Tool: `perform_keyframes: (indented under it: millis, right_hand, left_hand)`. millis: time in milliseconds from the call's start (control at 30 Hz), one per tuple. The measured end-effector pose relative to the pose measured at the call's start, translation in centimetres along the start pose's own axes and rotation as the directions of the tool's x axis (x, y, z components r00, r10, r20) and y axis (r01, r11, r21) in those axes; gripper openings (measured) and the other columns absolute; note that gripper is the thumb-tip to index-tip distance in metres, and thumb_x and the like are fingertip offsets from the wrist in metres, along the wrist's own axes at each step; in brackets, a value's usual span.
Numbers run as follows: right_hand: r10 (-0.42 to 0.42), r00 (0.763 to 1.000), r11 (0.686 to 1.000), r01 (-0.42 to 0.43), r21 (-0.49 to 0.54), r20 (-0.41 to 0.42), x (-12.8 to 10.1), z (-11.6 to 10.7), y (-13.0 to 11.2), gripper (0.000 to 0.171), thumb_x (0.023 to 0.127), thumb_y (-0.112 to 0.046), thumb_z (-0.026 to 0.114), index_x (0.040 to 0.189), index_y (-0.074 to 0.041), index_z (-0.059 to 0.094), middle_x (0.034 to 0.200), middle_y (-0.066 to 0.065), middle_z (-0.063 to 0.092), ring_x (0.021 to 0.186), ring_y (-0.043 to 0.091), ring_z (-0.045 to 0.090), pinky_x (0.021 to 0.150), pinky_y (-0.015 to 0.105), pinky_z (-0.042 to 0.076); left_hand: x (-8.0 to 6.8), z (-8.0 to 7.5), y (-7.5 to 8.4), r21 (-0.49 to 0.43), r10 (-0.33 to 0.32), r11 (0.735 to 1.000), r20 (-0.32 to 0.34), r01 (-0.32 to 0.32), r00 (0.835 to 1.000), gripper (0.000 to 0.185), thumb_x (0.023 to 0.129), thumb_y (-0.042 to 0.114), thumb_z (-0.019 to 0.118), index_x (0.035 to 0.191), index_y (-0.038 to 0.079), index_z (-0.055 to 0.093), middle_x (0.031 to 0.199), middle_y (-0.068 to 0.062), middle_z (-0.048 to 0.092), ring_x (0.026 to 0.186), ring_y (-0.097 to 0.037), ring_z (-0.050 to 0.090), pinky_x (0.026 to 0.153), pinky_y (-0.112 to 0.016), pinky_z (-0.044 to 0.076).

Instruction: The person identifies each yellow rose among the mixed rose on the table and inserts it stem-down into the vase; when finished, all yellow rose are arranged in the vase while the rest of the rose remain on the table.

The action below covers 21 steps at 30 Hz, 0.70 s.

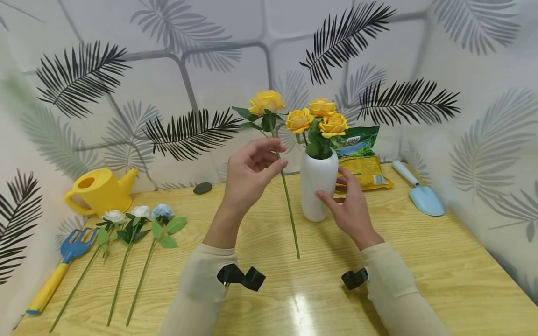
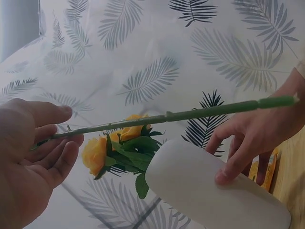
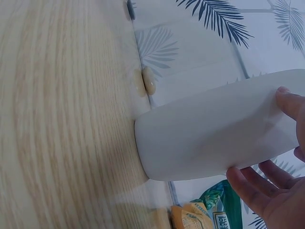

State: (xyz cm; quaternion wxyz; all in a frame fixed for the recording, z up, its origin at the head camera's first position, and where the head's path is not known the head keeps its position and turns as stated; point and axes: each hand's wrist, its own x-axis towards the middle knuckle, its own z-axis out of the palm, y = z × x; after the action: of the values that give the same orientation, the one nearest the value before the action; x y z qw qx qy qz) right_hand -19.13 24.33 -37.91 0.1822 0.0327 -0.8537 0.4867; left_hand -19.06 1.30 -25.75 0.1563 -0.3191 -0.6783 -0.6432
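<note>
My left hand (image 1: 249, 173) pinches the green stem of a yellow rose (image 1: 267, 102) between thumb and fingers, left of the vase. The bloom points up and the lower stem (image 2: 190, 114) hangs bare and slanted above the table. My right hand (image 1: 352, 210) holds the side of a white vase (image 1: 315, 189), thumb at the front and fingers round its right side. The vase stands upright on the table, as its base in the right wrist view shows. Several yellow roses (image 1: 322, 108) stand in it; their lower stems are hidden inside.
Left on the wooden table (image 1: 260, 298) lie two white roses (image 1: 140, 212), a blue rose (image 1: 163, 211) and a blue-yellow hand fork (image 1: 63, 266). A yellow watering can (image 1: 105, 193) and a dark stone (image 1: 202, 188) stand behind. A colourful packet (image 1: 363, 170) and blue trowel (image 1: 425, 199) are right.
</note>
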Motion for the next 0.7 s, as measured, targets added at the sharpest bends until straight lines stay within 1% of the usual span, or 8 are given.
perform_keyframes:
  millis: [167, 333, 467, 567, 700]
  right_hand:
    - [0.001, 1.0, 1.0, -0.001, -0.003, 0.0, 0.0, 0.0, 0.0, 0.081, 0.095, -0.031, 0.072, 0.157, -0.01, 0.026, 0.145, 0.022, 0.047, 0.126, 0.039, 0.055, 0.094, 0.055, 0.056]
    - [0.0, 1.0, 1.0, 0.0, -0.005, 0.0, 0.1, 0.0, 0.0, 0.08, 0.095, -0.032, 0.072, 0.157, -0.011, 0.026, 0.145, 0.022, 0.047, 0.127, 0.039, 0.055, 0.094, 0.055, 0.056]
    - [-0.001, 1.0, 1.0, 0.001, -0.006, 0.003, 0.1, 0.0, 0.1, 0.08, 0.094, -0.031, 0.072, 0.157, -0.011, 0.026, 0.144, 0.022, 0.047, 0.126, 0.038, 0.056, 0.094, 0.054, 0.056]
    - [0.0, 1.0, 1.0, 0.0, -0.007, 0.007, 0.1, 0.0, 0.1, 0.08, 0.095, -0.032, 0.071, 0.157, -0.011, 0.026, 0.144, 0.021, 0.047, 0.125, 0.038, 0.056, 0.094, 0.053, 0.056]
    - [0.008, 1.0, 1.0, -0.008, -0.01, 0.009, 0.0, 0.0, 0.1, 0.08, 0.095, -0.033, 0.071, 0.157, -0.011, 0.026, 0.144, 0.021, 0.047, 0.126, 0.038, 0.056, 0.094, 0.052, 0.057]
  left_hand:
    - [0.5, 0.6, 0.1, -0.013, 0.036, 0.999, -0.027, -0.037, 0.999, 0.038, 0.083, -0.012, 0.074, 0.119, -0.011, 0.064, 0.11, -0.028, 0.069, 0.082, -0.004, 0.066, 0.077, -0.021, 0.057]
    - [0.9, 1.1, 0.4, -0.013, 0.035, 0.999, -0.042, -0.036, 0.998, 0.035, 0.084, -0.011, 0.074, 0.119, -0.009, 0.066, 0.111, -0.026, 0.07, 0.083, -0.006, 0.067, 0.075, -0.021, 0.057]
    - [1.6, 1.3, 0.7, -0.004, 0.035, 0.999, -0.074, -0.036, 0.997, 0.035, 0.085, -0.008, 0.075, 0.119, -0.006, 0.067, 0.114, -0.023, 0.071, 0.084, -0.006, 0.068, 0.076, -0.021, 0.056]
    - [2.4, 1.5, 1.0, 0.0, 0.066, 0.998, -0.101, -0.066, 0.993, 0.036, 0.085, -0.008, 0.075, 0.12, -0.006, 0.066, 0.115, -0.023, 0.071, 0.086, -0.004, 0.068, 0.079, -0.022, 0.057]
    - [3.7, 2.0, 1.4, 0.004, 0.133, 0.991, -0.125, -0.134, 0.983, 0.037, 0.085, -0.007, 0.074, 0.121, -0.007, 0.065, 0.117, -0.023, 0.071, 0.087, -0.004, 0.068, 0.08, -0.024, 0.058]
